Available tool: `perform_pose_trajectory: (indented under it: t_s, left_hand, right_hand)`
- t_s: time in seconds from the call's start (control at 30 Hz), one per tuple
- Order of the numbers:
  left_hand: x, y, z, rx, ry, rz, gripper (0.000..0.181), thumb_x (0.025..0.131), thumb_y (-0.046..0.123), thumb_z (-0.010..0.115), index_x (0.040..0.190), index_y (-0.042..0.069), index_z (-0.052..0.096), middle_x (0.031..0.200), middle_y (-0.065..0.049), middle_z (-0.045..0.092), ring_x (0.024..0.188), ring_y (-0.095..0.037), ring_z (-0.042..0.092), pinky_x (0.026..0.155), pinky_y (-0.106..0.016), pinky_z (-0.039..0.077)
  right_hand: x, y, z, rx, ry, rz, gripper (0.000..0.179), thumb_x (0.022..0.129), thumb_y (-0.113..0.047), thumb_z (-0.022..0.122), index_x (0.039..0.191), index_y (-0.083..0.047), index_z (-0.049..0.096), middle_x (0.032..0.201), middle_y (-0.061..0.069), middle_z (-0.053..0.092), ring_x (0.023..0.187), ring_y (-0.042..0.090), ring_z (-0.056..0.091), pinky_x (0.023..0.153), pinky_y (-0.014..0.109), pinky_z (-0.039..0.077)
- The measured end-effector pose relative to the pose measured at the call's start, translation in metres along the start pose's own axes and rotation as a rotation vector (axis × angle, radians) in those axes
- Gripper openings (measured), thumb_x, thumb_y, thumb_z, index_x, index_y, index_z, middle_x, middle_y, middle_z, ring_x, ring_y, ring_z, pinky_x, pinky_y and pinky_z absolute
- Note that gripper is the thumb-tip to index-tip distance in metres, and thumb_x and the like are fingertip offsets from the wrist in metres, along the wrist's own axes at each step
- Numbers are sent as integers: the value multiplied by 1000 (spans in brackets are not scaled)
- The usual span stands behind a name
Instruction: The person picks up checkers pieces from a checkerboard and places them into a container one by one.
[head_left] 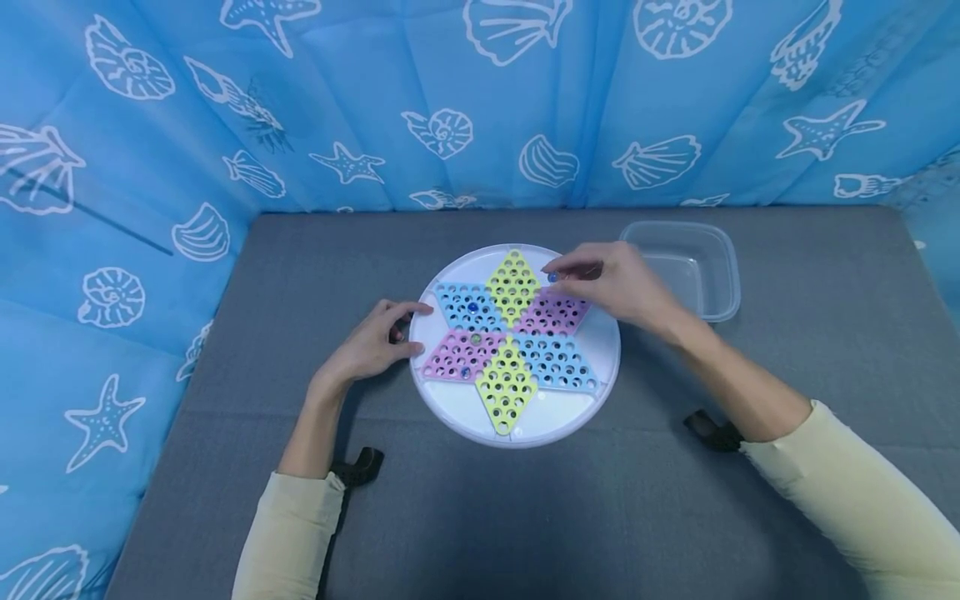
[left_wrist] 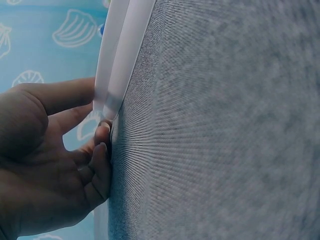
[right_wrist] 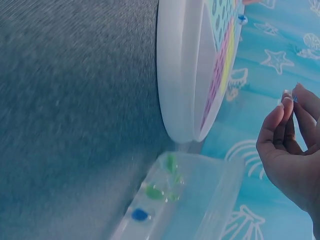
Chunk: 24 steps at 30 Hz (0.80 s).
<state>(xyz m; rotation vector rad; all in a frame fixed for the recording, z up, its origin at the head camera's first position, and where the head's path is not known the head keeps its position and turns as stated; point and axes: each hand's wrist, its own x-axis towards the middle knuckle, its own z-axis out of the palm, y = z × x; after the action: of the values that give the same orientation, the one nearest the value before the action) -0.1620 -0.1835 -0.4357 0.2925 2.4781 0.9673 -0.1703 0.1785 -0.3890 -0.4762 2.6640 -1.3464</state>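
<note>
A round white Chinese checkers board (head_left: 450, 408) with a star of yellow, pink and blue perforated points lies on the table. My left hand (head_left: 375, 337) rests at its left edge, thumb and index finger spread along the white rim (left_wrist: 112, 60). The other fingers curl loosely beside the edge. Above the upper right of the star, my right hand (head_left: 615, 279) pinches a blue marble (head_left: 552, 277) between its fingertips. On the star sit a dark blue marble (head_left: 472, 307), a greenish marble (head_left: 476, 339) and a clear bluish marble (head_left: 466, 372).
A clear plastic container (head_left: 723, 275) stands right of the board, behind my right forearm. In the right wrist view, green marbles (right_wrist: 154, 191) and a blue marble (right_wrist: 140, 215) show in it. A grey cloth (head_left: 480, 517) covers the table, with a blue shell-print curtain (head_left: 480, 83) behind.
</note>
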Motion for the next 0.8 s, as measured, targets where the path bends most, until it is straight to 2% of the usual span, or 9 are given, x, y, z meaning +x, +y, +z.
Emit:
perform_pose_trajectory:
  t_s: [0.17, 0.43, 0.67, 0.8]
  left_hand:
    - [0, 0, 0, -9, -5, 3, 55, 92, 17, 71, 143, 24, 53, 124, -14, 42, 95, -26, 45, 76, -38, 38]
    - [0, 0, -1, -6, -3, 9, 54, 92, 16, 71, 142, 24, 53, 123, -14, 42, 95, -27, 44, 76, -38, 37]
    - [0, -1, 0, 2, -2, 15, 54, 92, 16, 71, 143, 23, 52, 122, -14, 42, 94, -26, 44, 75, -38, 37]
    - [0, -2, 0, 4, -2, 27, 54, 93, 16, 71, 143, 22, 52, 122, -15, 42, 94, -26, 44, 76, -38, 37]
  right_hand:
    - [-6, 2, -10, -5, 22, 48, 26, 87, -15, 77, 113, -11, 74, 96, 3, 71, 89, 16, 65, 79, 22, 49]
    - [-15, 11, -29, -85, 37, 127, 28, 93, -23, 71, 118, -11, 71, 102, 7, 69, 95, 20, 63, 84, 39, 49]
    - [-22, 29, -42, -82, 77, 119, 28, 94, -23, 70, 118, -10, 71, 103, 7, 69, 91, 18, 63, 74, 21, 47]
    - [-23, 37, -48, -54, 104, 143, 28, 93, -23, 71, 117, -9, 71, 103, 9, 70, 89, 16, 63, 72, 19, 47]
